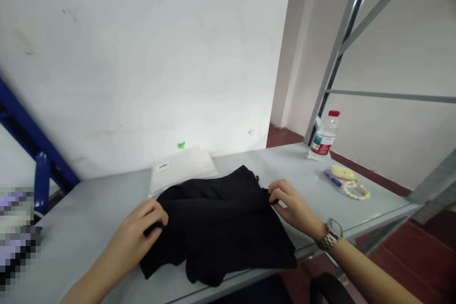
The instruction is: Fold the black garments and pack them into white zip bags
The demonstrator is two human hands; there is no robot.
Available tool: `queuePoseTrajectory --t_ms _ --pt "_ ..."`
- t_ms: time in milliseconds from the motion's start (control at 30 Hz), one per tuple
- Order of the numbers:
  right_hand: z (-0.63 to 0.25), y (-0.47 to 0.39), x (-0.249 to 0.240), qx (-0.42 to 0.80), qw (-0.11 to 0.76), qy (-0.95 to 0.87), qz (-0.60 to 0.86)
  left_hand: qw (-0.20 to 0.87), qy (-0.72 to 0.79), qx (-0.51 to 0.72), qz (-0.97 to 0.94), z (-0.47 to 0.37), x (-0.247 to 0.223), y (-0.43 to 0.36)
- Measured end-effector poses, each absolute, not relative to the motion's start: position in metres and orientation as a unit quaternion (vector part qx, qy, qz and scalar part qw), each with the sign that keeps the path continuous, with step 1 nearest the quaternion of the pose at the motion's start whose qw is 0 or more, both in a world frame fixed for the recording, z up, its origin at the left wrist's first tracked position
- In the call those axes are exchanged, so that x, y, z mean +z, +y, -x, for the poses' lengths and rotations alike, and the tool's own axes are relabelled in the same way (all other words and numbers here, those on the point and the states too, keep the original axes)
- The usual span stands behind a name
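A black cloth garment (228,228) lies spread and wrinkled on the grey table (92,213), its lower part reaching the table's front edge. My left hand (144,230) pinches the garment's left side, with the fingers curled round the fabric. On the right side, my right hand (290,204) grips the upper right edge between thumb and fingers. A watch (332,235) is on my right wrist. Behind the garment, and partly under it, lies a pale plastic packet (185,168) with a small barcode label.
A clear bottle (323,137) with a red cap stands at the back right. Near it lie a yellow roll (343,173), a blue pen-like item (332,178) and a beaded bracelet (356,192). A white wall, blue frame (39,147) and grey metal frame (335,61) surround the table.
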State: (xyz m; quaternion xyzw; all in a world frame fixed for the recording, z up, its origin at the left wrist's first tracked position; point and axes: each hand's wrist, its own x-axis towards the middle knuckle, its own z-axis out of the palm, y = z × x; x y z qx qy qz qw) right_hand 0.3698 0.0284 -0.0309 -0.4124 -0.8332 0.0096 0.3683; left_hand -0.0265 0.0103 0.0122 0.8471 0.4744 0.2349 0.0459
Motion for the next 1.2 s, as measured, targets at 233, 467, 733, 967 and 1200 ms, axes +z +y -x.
queuePoseTrajectory --t_ms 233,467,733,967,1200 --pt "-0.383 0.024 -0.012 0.145 0.318 -0.833 0.429 0.190 0.512 0.127 -0.828 0.005 0.038 0.009" --pt "-0.337 0.066 0.002 0.225 0.156 -0.860 0.430 0.302 0.446 0.024 -0.842 -0.066 0.046 0.078" --pt "-0.326 0.070 0.086 0.269 0.213 -0.891 0.297 0.412 0.369 0.004 -0.833 -0.058 0.072 0.076" --pt "-0.286 0.105 0.081 0.554 0.288 -0.754 0.204 0.500 0.209 0.335 -0.771 -0.034 0.097 0.056" --pt "-0.226 0.115 0.005 0.583 0.340 -0.695 0.247 0.570 0.330 0.461 -0.594 -0.015 0.048 0.070"
